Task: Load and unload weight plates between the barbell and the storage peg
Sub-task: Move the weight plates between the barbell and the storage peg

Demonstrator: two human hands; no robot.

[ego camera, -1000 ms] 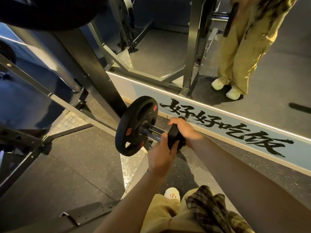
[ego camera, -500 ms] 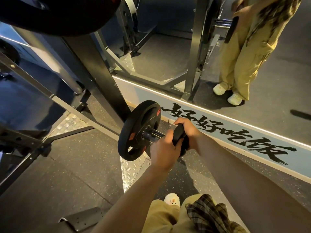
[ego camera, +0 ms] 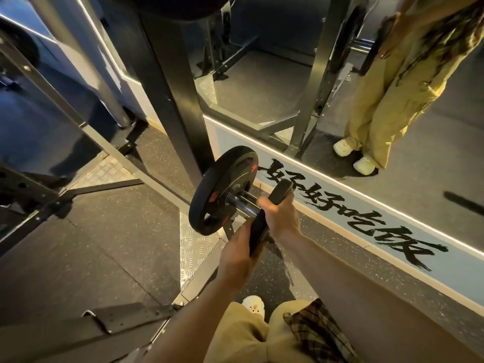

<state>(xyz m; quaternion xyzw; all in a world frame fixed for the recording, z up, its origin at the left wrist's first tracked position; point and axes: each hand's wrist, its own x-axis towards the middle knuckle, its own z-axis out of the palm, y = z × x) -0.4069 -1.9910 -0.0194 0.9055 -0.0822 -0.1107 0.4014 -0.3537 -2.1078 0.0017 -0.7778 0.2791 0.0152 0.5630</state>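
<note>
A wall mirror (ego camera: 301, 82) runs behind a dark steel rack upright (ego camera: 172, 100), with a pale blue band of painted black characters (ego camera: 366, 226) along its foot. Low on the rack, a chrome storage peg (ego camera: 242, 203) sticks out toward the person. A black weight plate (ego camera: 222, 189) with red labels sits pushed far in on it. At the peg's outer end, both hands grip a smaller black plate (ego camera: 262, 226), seen edge-on. The right hand (ego camera: 281, 216) curls its fingers over the plate's upper rim; the left hand (ego camera: 238, 252) clasps the lower edge from below.
</note>
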